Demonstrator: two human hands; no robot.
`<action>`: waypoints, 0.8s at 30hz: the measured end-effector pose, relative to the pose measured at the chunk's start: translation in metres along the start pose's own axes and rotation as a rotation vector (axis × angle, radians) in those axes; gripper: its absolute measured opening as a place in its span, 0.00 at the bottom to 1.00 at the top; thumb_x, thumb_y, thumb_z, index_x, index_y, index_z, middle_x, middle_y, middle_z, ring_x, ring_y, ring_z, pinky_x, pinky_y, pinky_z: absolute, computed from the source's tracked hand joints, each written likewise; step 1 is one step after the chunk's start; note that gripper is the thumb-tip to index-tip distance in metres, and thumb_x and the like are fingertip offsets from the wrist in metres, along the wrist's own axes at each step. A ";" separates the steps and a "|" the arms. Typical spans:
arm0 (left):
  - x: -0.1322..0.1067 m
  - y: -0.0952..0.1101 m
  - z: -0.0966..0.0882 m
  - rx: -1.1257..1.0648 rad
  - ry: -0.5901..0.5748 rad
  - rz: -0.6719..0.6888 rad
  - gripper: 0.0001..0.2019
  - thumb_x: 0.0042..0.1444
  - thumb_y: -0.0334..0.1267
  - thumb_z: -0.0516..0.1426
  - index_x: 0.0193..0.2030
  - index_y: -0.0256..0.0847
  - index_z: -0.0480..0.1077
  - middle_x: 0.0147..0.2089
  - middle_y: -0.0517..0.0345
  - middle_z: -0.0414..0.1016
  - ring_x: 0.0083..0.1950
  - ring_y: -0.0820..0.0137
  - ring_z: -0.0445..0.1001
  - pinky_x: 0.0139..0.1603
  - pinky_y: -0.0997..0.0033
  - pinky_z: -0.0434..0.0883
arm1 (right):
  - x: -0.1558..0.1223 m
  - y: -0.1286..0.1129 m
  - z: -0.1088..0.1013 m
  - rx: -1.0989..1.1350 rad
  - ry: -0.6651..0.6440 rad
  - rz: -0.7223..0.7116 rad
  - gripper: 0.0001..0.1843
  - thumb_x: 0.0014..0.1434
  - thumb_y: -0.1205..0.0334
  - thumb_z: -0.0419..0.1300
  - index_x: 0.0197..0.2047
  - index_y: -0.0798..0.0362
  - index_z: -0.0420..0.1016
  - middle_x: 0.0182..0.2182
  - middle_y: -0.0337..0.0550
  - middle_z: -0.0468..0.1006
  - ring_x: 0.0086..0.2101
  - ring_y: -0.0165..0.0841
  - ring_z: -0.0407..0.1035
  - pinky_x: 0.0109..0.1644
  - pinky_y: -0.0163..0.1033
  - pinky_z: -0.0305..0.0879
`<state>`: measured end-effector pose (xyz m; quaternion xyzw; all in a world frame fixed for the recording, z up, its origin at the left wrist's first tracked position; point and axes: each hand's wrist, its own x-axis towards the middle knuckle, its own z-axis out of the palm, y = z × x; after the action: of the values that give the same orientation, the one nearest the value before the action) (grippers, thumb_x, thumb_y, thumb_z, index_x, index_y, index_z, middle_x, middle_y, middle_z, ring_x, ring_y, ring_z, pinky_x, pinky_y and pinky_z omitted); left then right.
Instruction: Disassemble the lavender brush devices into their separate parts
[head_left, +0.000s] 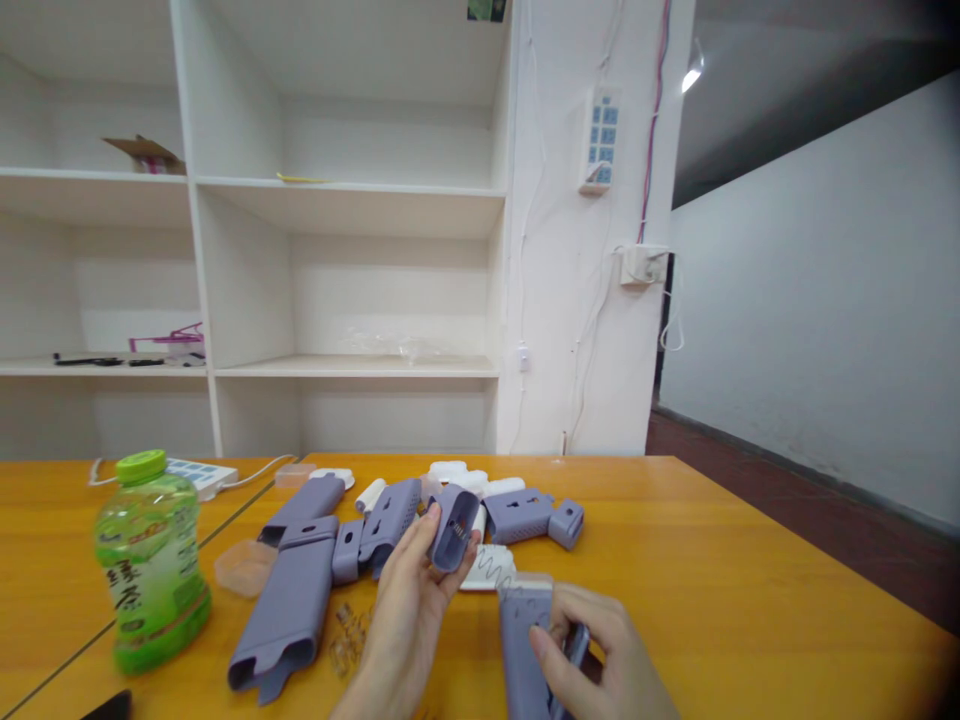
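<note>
Raised over the table, my left hand (409, 600) grips a short purple plastic cap (444, 510), its hollow end facing me with a small metal spring inside. My right hand (600, 650) is closed around a long purple plastic housing (521, 640), held upright at the bottom of the view. A coiled wire spring (493, 570) shows at that housing's top; whether it is attached I cannot tell. Behind it lies a white plastic piece (480, 578). Loose springs (349, 640) lie left of my left wrist, beside another long purple housing (289, 610).
More purple parts (519, 512) and white pieces (465, 475) lie mid-table. A green-capped bottle (150, 565) stands at left, near a clear plastic lid (246, 567) and a power strip (202, 477). Behind the table rise white shelves (352, 188).
</note>
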<state>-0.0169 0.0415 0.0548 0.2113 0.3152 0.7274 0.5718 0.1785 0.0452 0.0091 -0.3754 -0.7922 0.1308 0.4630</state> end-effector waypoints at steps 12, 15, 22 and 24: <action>-0.003 -0.002 0.001 0.093 -0.024 0.119 0.17 0.50 0.39 0.69 0.45 0.37 0.74 0.45 0.48 0.82 0.44 0.57 0.83 0.48 0.56 0.80 | 0.003 0.000 -0.004 0.025 -0.048 0.010 0.20 0.63 0.52 0.56 0.22 0.51 0.61 0.20 0.35 0.64 0.23 0.29 0.63 0.28 0.33 0.56; -0.004 -0.002 0.002 0.075 -0.017 0.112 0.16 0.50 0.38 0.69 0.44 0.37 0.74 0.44 0.48 0.83 0.44 0.57 0.83 0.48 0.56 0.80 | 0.003 0.000 -0.003 0.050 -0.059 0.002 0.19 0.62 0.53 0.56 0.22 0.51 0.60 0.20 0.35 0.64 0.23 0.29 0.62 0.28 0.33 0.55; 0.000 -0.003 -0.001 0.097 -0.003 0.056 0.15 0.52 0.39 0.67 0.46 0.38 0.74 0.45 0.47 0.82 0.42 0.59 0.83 0.44 0.63 0.80 | 0.001 0.000 -0.002 0.041 -0.046 0.010 0.18 0.61 0.53 0.57 0.23 0.51 0.60 0.20 0.35 0.65 0.24 0.29 0.63 0.30 0.33 0.57; 0.001 -0.004 -0.002 0.095 -0.007 0.040 0.15 0.54 0.39 0.66 0.47 0.37 0.74 0.46 0.46 0.82 0.43 0.59 0.83 0.43 0.63 0.80 | 0.001 -0.001 -0.002 0.048 -0.042 -0.003 0.18 0.60 0.54 0.57 0.22 0.51 0.60 0.20 0.35 0.65 0.24 0.29 0.63 0.30 0.33 0.57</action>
<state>-0.0162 0.0429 0.0507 0.2471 0.3429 0.7221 0.5476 0.1796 0.0453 0.0117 -0.3600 -0.7990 0.1570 0.4554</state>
